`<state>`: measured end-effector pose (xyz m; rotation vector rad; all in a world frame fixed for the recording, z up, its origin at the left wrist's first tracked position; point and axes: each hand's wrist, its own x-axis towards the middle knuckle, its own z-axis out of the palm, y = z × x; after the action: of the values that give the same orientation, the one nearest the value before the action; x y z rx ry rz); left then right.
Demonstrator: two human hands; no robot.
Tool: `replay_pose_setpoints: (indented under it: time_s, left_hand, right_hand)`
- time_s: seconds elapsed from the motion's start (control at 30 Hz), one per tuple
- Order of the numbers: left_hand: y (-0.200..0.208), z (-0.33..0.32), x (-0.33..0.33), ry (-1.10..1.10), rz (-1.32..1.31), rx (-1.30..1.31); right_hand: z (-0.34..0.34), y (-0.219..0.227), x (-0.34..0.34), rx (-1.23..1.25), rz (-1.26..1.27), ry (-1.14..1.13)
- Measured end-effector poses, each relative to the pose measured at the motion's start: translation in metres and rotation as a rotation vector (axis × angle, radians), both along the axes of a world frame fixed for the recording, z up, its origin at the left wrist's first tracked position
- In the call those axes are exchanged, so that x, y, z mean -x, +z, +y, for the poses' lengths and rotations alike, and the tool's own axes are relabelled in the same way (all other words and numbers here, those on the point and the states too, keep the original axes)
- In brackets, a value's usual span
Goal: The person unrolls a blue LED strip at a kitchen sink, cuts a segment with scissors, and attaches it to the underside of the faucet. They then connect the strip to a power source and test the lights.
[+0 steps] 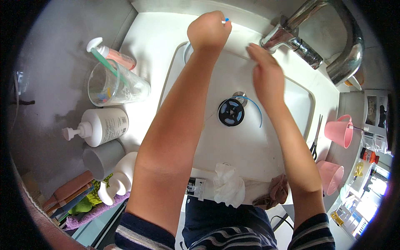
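At the far edge of the sink [246,154], my left hand [210,31] is closed in a fist. A small white piece with a blue tip [226,20] pokes out between its fingers; its kind I cannot make out. My right hand [268,77] hangs over the far right of the basin beside the faucet base, fingers stretched out and seemingly holding nothing. Between my forearms, a black reel [231,112] wound with a pale blue strip lies in the basin by the drain [240,97]. A loose blue strip end [259,111] curves off it. A pale curved edge [187,53] shows behind my left wrist.
A chrome faucet [287,35] arches at far right. To the left stand a clear cup [100,89] with a green-handled item, pump bottles [110,127] and a grey cup [104,160]. Crumpled white tissue [229,185] and a brown cloth [275,192] lie in front; scissors [316,139] lie right.
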<state>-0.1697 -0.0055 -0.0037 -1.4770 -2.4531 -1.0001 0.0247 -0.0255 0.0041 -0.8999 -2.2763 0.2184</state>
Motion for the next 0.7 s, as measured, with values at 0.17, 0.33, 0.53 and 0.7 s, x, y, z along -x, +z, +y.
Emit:
replay_pose_setpoints:
  time_s: [0.17, 0.33, 0.53, 0.7]
  left_hand:
    - [0.002, 0.003, -0.001, 0.001, -0.041, -0.001]
    - [0.000, -0.001, 0.006, -0.029, -0.034, -0.035]
    - [-0.002, -0.001, 0.004, -0.046, -0.008, -0.110]
    - [-0.002, -0.002, 0.005, -0.029, -0.016, -0.068]
  right_hand:
    - [0.019, 0.001, 0.055, -0.053, -0.122, -0.090]
    - [0.025, 0.003, 0.060, -0.048, -0.217, -0.072]
    - [0.029, -0.006, 0.051, -0.146, -0.225, -0.015]
    - [0.026, -0.002, 0.052, -0.048, -0.236, -0.021]
